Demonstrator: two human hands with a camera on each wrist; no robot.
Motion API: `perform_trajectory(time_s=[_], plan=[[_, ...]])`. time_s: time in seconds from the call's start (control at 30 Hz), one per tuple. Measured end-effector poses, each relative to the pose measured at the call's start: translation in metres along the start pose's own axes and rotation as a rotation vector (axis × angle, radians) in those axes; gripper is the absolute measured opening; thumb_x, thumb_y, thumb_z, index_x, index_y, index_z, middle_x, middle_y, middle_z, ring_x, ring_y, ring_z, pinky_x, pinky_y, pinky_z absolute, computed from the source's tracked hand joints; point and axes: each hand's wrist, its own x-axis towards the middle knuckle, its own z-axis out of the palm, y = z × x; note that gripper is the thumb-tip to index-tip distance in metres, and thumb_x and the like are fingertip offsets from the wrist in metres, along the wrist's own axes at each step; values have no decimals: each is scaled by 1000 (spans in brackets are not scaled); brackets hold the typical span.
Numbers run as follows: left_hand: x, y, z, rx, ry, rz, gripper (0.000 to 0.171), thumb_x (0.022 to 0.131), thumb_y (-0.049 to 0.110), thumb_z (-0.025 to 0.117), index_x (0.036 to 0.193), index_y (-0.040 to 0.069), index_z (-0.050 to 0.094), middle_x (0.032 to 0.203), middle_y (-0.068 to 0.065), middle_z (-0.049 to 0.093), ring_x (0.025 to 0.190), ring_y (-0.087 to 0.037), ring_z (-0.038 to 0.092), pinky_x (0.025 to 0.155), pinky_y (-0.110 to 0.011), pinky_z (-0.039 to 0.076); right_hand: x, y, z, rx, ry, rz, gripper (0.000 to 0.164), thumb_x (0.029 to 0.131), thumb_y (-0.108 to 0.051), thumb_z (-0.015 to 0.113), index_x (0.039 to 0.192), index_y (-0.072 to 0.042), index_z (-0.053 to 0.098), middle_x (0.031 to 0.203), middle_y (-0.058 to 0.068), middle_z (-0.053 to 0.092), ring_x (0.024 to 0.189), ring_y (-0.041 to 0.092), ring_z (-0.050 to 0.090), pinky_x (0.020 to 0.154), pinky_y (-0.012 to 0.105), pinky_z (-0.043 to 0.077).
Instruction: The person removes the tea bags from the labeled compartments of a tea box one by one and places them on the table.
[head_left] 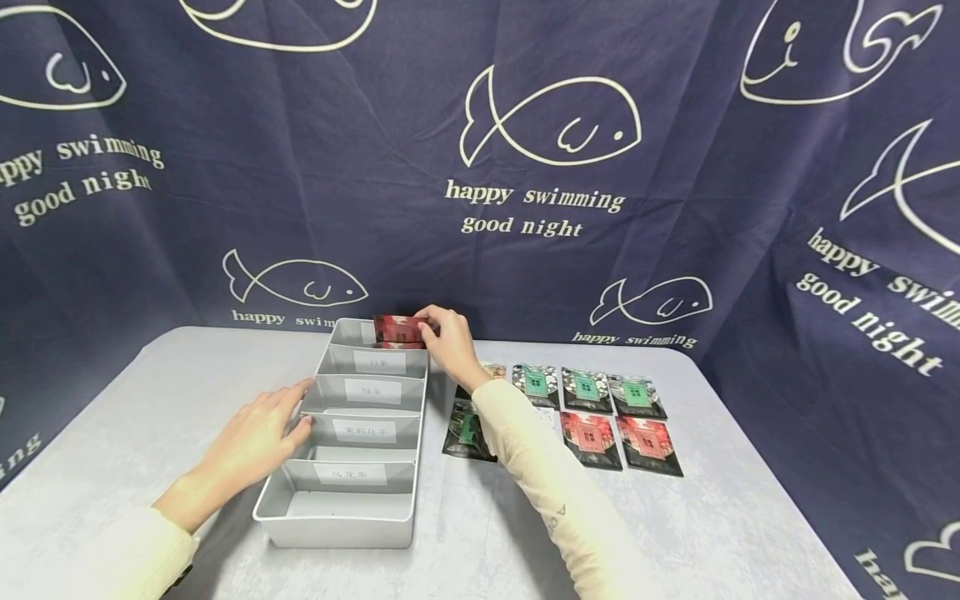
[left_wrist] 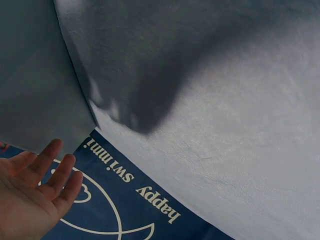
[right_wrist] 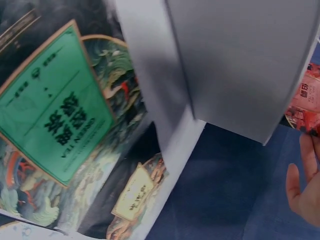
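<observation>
My right hand (head_left: 453,342) pinches a red tea packet (head_left: 397,329) by its right side, over the rearmost compartment of a grey divided box (head_left: 337,532). A second red edge shows just below that packet, inside the compartment. In the right wrist view the red packet's printed front (right_wrist: 307,97) stands beyond the box's grey wall, with fingers at its edge. My left hand (head_left: 251,433) rests at the box's left rim, fingers extended and loosely spread. The left wrist view shows that hand (left_wrist: 32,205) holding nothing.
Right of the box lie tea packets in two rows: several green-labelled ones (head_left: 586,390), two red ones (head_left: 590,439), and a dark green one (head_left: 467,429) partly under the right sleeve. White paper labels (head_left: 363,430) mark the box's dividers. A dark blue fish-print curtain (head_left: 420,233) surrounds the table.
</observation>
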Motion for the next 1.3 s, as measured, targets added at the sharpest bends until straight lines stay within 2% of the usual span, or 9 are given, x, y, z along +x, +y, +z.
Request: perform_trajectory(time_s=[0.27,0.47,0.63,0.93,1.13,1.3], plan=[[0,0,0,3,6,4,52,86,21,53,133,1,43,121,-22,57,107,-41,53,90,-54,42,6,-3,-13,107,86,-23,12,86,-6,58,94,-6,67,80,9,68,74,19,62,70,36,51],[0,0,0,-1,10,7,52,86,21,53,132,0,43,121,-22,57,107,-41,53,90,-55,42,8,-4,-26,143,104,-29,12,86,-6,58,94,-6,67,82,8,68,76,18,62,68,34,51],[0,0,0,0,19,16,52,85,21,53,132,0,44,120,-22,57,107,-41,54,90,-55,42,6,-4,-38,167,91,-25,11,86,-6,58,93,-6,67,81,8,67,75,18,61,67,38,50],[-1,0,0,3,14,12,51,85,21,53,131,1,44,120,-22,58,106,-41,54,88,-55,43,-8,-1,-59,173,53,-18,12,85,-4,57,92,-6,67,75,8,66,71,16,60,66,39,51],[-1,0,0,-3,11,5,52,85,21,54,132,1,44,120,-22,58,106,-41,54,89,-55,43,-22,5,-75,155,42,-23,13,84,-6,57,93,-7,67,77,7,67,73,18,59,72,41,50],[-1,0,-1,-9,6,-1,52,86,21,53,132,1,43,120,-22,57,107,-41,53,89,-55,42,-35,9,-90,152,38,12,13,85,-5,57,93,-7,67,79,9,67,73,19,61,72,40,53]])
